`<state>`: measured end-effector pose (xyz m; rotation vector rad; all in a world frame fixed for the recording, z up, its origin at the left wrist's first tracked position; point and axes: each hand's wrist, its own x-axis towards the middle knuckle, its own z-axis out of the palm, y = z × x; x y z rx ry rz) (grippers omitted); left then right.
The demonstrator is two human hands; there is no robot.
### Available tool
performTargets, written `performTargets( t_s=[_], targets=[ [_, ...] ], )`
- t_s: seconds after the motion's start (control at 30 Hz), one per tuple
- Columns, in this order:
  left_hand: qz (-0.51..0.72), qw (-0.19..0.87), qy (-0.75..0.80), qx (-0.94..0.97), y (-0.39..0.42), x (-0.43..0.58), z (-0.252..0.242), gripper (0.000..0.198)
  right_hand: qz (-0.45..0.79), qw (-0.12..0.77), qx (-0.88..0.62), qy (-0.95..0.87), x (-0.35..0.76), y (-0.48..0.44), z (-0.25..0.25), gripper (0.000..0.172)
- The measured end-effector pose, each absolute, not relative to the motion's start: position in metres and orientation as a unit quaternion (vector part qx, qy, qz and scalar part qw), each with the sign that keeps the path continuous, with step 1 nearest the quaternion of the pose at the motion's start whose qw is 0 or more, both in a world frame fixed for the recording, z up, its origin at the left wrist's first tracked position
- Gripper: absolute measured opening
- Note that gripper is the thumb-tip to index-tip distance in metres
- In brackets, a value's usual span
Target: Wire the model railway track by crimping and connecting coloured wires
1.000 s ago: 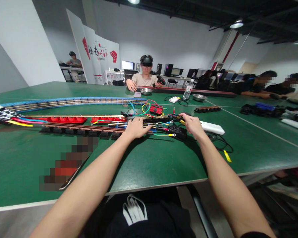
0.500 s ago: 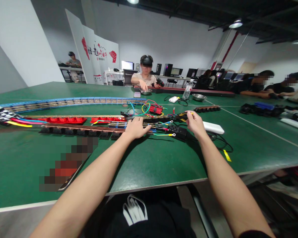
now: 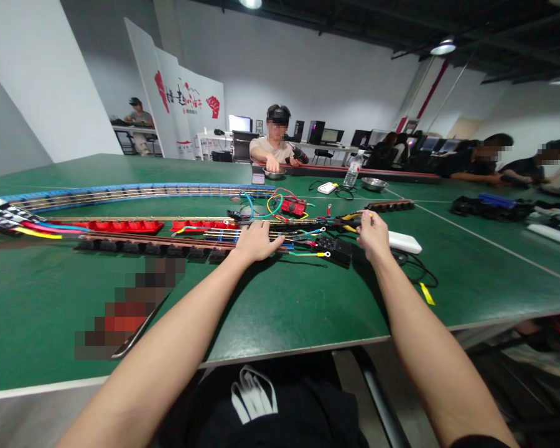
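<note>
My left hand (image 3: 256, 241) lies with its fingers spread over a bundle of rail strips, pressing on blue rail pieces (image 3: 219, 234) and brown rails (image 3: 161, 243). My right hand (image 3: 372, 235) is closed on a yellow-handled tool (image 3: 352, 228) that looks like pliers. Its dark head points left among the wires, and what its jaws touch is too small to tell. Below the tool lies a black connector block (image 3: 335, 249). A green wire with a ring terminal (image 3: 325, 254) sticks out to the right of my left hand.
A curved blue track (image 3: 135, 190) and red trays (image 3: 135, 228) lie beyond the rails. A white power bank-like box (image 3: 405, 241) sits right of my right hand. Farther off are a bottle (image 3: 353, 169), a metal bowl (image 3: 374, 184) and a person (image 3: 273, 149) reaching into another bowl.
My right hand has shifted slightly right and turned, and the tool's yellow handles show farther apart. The left hand stays in place.
</note>
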<state>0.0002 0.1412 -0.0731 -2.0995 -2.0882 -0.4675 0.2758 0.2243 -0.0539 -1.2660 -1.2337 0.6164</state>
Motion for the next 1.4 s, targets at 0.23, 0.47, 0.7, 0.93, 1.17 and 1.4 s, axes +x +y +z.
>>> performTargets(
  t_s=[0.23, 0.47, 0.7, 0.93, 1.17, 1.4],
  targets=[
    [-0.155, 0.065, -0.697, -0.697, 0.140, 0.001, -0.072, 0.063, 0.357, 0.603, -0.533, -0.474, 0.278, 0.224, -0.049, 0.045],
    [-0.159, 0.070, -0.695, -0.697, 0.140, 0.001, -0.071, 0.060, 0.409, 0.597, -0.533, -0.438, 0.282, 0.225, -0.048, 0.042],
    [-0.163, 0.076, -0.691, -0.700, 0.140, 0.000, -0.072, 0.063, 0.465, 0.576, -0.544, -0.395, 0.288, 0.227, -0.045, 0.037],
    [-0.159, 0.070, -0.694, -0.699, 0.140, 0.000, -0.073, 0.064, 0.481, 0.568, -0.548, -0.383, 0.291, 0.230, -0.045, 0.039],
    [-0.163, 0.071, -0.695, -0.697, 0.141, -0.001, -0.074, 0.064, 0.479, 0.561, -0.559, -0.379, 0.292, 0.231, -0.045, 0.039],
    [-0.163, 0.075, -0.693, -0.698, 0.141, 0.000, -0.074, 0.064, 0.423, 0.580, -0.552, -0.425, 0.289, 0.227, -0.045, 0.044]
  ],
)
